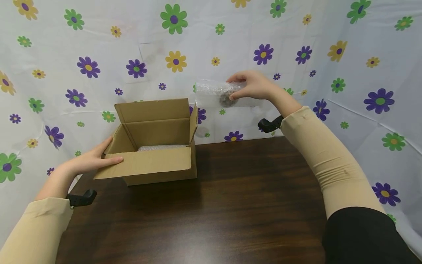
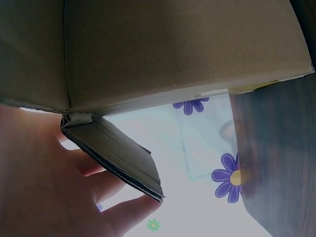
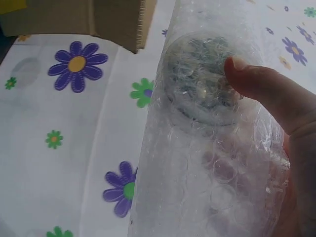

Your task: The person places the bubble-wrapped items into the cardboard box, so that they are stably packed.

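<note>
An open cardboard box (image 1: 158,132) stands at the back left of the table, flaps folded outward. My left hand (image 1: 88,158) grips its left side, thumb over the front flap; in the left wrist view the fingers (image 2: 133,212) lie along a side flap (image 2: 118,153). My right hand (image 1: 255,86) holds a bubble-wrapped round object (image 1: 227,98) in the air, right of the box and above the table. The right wrist view shows my thumb (image 3: 256,79) on the clear bubble wrap (image 3: 197,173), over a dark, mottled disc-like shape; the other fingers are mostly behind the wrap.
More bubble wrap (image 1: 161,147) lies inside the box. The dark wooden table (image 1: 204,216) spreads in front, and a flowered cloth (image 1: 197,44) hangs close behind the box and along both sides. Each wrist wears a black camera mount (image 1: 270,124).
</note>
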`<state>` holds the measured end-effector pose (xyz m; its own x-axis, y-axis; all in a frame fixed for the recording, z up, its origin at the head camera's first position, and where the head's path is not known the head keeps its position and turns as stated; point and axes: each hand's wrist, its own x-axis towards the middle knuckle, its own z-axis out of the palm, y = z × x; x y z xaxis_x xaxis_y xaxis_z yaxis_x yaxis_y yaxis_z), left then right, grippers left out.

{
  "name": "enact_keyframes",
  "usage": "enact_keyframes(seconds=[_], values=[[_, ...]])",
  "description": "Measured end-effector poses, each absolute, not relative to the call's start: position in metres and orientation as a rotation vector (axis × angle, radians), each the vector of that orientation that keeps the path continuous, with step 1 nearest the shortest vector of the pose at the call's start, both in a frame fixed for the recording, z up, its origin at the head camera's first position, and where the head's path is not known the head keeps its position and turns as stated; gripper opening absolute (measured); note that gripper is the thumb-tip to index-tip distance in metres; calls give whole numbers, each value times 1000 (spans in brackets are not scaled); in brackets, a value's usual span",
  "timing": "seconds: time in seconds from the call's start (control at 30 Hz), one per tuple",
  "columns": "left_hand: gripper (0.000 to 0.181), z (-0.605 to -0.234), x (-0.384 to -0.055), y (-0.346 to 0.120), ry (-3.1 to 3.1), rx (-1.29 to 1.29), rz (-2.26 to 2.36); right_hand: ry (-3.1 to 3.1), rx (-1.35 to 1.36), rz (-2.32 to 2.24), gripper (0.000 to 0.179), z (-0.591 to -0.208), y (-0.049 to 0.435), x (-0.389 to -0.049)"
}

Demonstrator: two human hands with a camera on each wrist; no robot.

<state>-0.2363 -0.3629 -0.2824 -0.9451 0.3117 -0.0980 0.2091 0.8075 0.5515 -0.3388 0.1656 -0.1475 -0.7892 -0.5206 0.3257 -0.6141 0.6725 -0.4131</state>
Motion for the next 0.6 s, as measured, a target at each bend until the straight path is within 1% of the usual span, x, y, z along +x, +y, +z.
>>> enact_keyframes(seconds=[0.3,0.6], values=[[99,-282,-237,-362,2807,415,828,-2687,916,783,62,-125,126,-350],[101,-280,-235,-361,2805,417,830,-2724,946,749,59,-114,82,-354]])
